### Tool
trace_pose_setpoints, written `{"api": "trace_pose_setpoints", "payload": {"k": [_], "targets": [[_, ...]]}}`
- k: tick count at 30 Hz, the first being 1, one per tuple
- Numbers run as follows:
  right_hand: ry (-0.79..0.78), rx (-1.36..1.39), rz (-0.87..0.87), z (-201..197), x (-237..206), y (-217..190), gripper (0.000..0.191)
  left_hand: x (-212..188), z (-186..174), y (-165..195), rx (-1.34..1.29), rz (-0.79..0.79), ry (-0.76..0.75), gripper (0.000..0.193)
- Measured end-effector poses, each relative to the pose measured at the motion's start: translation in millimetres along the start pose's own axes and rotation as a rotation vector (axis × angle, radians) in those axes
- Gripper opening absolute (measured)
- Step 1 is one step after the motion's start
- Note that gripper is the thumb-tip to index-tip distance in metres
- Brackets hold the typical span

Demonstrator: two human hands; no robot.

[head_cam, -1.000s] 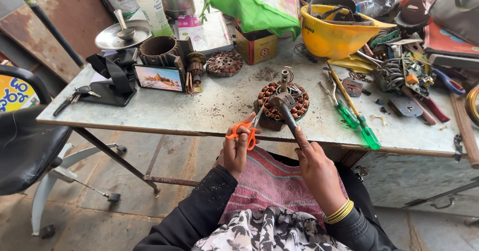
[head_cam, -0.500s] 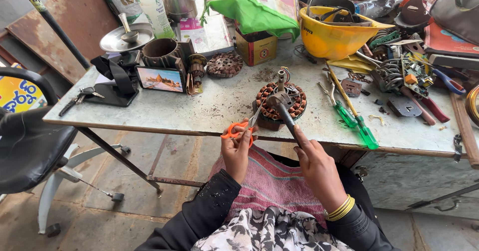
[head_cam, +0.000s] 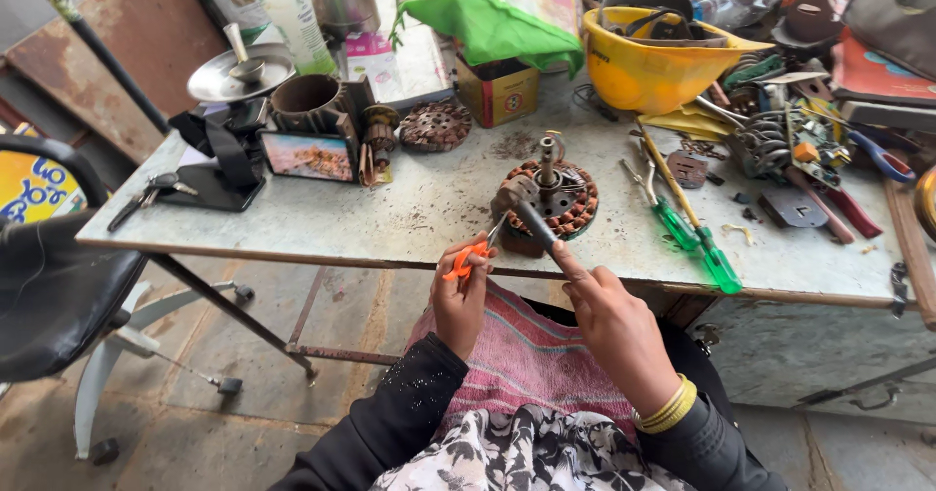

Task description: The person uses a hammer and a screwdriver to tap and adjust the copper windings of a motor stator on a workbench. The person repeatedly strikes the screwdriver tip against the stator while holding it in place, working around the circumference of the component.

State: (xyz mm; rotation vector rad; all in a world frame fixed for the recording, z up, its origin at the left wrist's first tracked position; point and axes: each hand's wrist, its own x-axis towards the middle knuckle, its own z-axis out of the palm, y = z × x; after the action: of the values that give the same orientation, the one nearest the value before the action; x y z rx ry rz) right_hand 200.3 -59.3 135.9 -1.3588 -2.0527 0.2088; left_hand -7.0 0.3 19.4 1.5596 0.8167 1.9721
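The motor coil [head_cam: 552, 196] sits near the front edge of the tabletop [head_cam: 390, 218]. The left hand [head_cam: 460, 296] grips orange scissors [head_cam: 472, 255], blades aimed at the coil; the right hand [head_cam: 614, 320] closes around a dark tool handle [head_cam: 536, 226], tip at the windings, apparently steadying them for cutting.

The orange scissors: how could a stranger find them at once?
Start at the yellow helmet on the table, then go to the near edge, by the copper-wound stator. The left hand holds the scissors, the only orange-handled tool; the screwdrivers are green.
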Motion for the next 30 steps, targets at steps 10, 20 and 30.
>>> {"api": "trace_pose_setpoints", "payload": {"k": [10, 20, 30], "targets": [[0.009, -0.019, 0.011, 2, -1, -2, 0.062, 10, 7, 14, -0.083, -0.093, -0.03, 0.032], [0.046, 0.084, 0.031, -5, -5, -2, 0.06, 21, 24, 24, -0.004, -0.015, -0.018, 0.048], [0.072, 0.024, 0.077, 3, -9, 16, 0.065, 15, 32, 12, -0.081, -0.023, 0.075, 0.057]]}}
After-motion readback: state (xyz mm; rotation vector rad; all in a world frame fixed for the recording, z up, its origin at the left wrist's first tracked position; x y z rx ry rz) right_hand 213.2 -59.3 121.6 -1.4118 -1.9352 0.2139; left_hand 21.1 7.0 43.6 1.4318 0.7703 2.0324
